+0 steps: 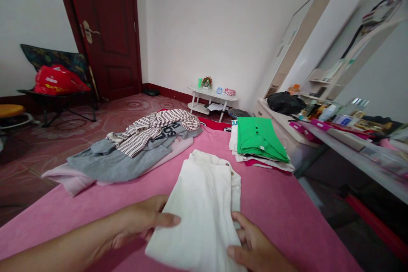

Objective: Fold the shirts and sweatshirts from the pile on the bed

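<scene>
A folded white garment [204,208] lies on the pink bed cover [274,204] right in front of me. My left hand [143,221] grips its left edge, thumb on top and fingers underneath. At its near right edge my right hand [251,244] pinches the cloth between thumb and fingers. The near end of the garment is lifted a little off the bed.
A heap of unfolded clothes, striped shirt [156,129] on grey top [117,161], lies at the left. A folded stack topped by a green shirt [259,138] sits at the right. A cluttered desk [350,140] stands by the bed's right side; a chair with a red bag [57,80] stands near the door.
</scene>
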A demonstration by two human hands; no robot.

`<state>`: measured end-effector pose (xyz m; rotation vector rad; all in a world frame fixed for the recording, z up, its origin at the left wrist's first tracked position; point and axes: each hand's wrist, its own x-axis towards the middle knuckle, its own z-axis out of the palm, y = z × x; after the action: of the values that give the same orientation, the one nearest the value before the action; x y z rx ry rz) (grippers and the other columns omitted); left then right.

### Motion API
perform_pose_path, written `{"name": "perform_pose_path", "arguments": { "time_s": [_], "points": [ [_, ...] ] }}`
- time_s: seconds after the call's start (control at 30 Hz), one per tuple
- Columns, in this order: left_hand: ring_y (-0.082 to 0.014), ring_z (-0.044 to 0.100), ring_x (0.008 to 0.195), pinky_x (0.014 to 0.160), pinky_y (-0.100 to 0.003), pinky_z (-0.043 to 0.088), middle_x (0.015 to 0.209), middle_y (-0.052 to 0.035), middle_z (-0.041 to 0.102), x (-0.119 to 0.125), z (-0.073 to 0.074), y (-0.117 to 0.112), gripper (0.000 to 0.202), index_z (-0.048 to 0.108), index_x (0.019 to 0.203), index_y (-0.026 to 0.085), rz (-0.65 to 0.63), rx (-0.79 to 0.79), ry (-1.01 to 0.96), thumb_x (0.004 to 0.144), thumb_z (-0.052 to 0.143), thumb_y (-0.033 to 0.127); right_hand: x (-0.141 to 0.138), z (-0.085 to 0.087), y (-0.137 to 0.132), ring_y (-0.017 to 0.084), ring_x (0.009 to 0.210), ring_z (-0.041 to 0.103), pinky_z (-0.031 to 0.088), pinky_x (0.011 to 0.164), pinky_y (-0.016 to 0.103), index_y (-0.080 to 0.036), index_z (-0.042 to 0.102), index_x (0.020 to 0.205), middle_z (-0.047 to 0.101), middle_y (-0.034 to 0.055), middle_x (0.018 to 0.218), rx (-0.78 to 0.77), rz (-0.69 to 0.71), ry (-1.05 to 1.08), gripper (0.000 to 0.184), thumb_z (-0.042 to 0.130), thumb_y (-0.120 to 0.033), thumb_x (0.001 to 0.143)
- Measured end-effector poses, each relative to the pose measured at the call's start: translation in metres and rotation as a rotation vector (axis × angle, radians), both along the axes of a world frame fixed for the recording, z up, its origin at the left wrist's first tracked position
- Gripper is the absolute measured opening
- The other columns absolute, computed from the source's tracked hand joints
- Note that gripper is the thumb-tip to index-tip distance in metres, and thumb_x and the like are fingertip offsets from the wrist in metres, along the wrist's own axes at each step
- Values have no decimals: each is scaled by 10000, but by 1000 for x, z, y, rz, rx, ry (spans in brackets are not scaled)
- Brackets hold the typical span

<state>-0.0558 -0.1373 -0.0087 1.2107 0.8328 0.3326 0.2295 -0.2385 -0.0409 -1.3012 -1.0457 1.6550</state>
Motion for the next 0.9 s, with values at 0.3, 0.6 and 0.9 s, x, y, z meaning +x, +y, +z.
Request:
{"name": "perform_pose_path", "arguments": {
  "time_s": [0.3,0.6,0.9],
  "points": [
    [-219,663,769,623,-307,517,932,-90,673,32,-23,70,842,410,1281,150,331,131,-13,602,788,472,4,15,74,172,600,617,475,470,263,-247,378,1288,631,-8,799,143,-449,-215,799,739,-488,617],
    [-202,644,838,724,-295,486,941,-64,676,72,-25,100,526,521,1156,138,386,580,-150,673,677,274,13,7,94,219,710,622,477,606,295,-177,662,884,681,60,803,482,-627,-380,366,706,-422,617],
    [-279,615,946,770,-305,442,1020,-129,646,80,-40,137,585,583,1087,129,438,815,342,592,767,381,54,-12,130,302,959,607,470,842,428,-183,658,1035,651,125,1030,471,-640,-997,517,713,-389,565]
  ]
}}
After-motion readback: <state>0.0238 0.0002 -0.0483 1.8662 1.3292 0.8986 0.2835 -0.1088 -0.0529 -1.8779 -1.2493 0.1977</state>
